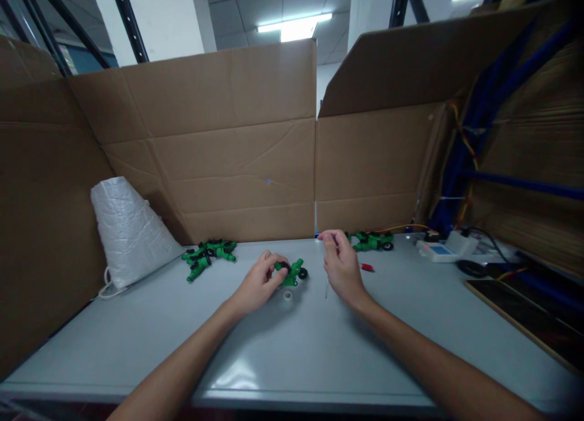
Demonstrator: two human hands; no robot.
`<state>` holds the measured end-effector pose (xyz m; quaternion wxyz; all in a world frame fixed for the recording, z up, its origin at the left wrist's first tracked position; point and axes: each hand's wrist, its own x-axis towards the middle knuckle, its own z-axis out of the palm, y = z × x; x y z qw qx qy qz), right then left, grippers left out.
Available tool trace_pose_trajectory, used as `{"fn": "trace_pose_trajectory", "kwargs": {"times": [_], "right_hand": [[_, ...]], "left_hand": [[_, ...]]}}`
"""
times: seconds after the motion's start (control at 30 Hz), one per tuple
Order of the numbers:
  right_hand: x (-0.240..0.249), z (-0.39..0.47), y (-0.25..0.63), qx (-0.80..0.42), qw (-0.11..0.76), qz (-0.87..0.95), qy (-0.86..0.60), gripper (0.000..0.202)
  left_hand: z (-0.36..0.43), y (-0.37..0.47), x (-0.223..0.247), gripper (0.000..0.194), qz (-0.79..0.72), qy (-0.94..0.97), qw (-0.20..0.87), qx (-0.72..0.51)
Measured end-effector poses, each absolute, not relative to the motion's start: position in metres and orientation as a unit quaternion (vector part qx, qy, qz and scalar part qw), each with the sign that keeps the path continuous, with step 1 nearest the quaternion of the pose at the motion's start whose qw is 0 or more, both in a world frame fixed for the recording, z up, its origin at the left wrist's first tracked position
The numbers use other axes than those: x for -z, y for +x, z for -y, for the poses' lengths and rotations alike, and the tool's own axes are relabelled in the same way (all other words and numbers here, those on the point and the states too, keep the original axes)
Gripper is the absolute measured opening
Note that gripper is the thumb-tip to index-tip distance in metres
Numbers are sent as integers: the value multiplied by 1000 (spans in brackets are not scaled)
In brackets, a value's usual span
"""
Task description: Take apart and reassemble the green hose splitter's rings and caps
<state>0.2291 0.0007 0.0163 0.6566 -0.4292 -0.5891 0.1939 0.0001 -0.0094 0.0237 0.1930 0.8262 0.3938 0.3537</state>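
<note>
Near the middle of the table, my left hand (261, 282) is closed on a small green toy part with black wheels (295, 272). A small round clear piece (288, 295) lies on the table just below it. To the right, my right hand (341, 266) has its fingers pinched together. A thin metal shaft (326, 288) points down beneath that hand; what the fingertips hold is too small to tell. A red piece (367, 267) lies just right of my right hand, and behind it are more green toy parts (371, 241).
Several green parts with black wheels (199, 261) lie at the back left, beside a white padded bag (132, 232). Cardboard walls (237, 153) enclose the back and left. A power strip (440, 250), cables and a dark framed panel (524, 314) are at the right.
</note>
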Motion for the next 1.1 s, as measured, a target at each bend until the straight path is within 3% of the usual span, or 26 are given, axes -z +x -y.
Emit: {"fn": "trace_pose_trajectory", "kwargs": {"times": [0.3, 0.47, 0.67, 0.9, 1.1], "right_hand": [[-7, -4, 228, -136, 520, 694, -479, 28], [-4, -4, 229, -78, 357, 744, -559, 13], [-3, -5, 234, -25, 187, 757, -625, 17], [3, -9, 239, -14, 101, 737, -668, 28], [4, -9, 243, -12, 89, 750, -656, 29]], "left_hand": [[-2, -3, -18, 31, -415, 796, 171, -406], [-7, -5, -15, 34, -439, 768, 173, -432], [-6, -6, -14, 35, -473, 747, 186, -429], [-3, -4, -20, 35, -466, 731, 198, -457], [5, -1, -26, 33, -423, 773, 213, -422]]}}
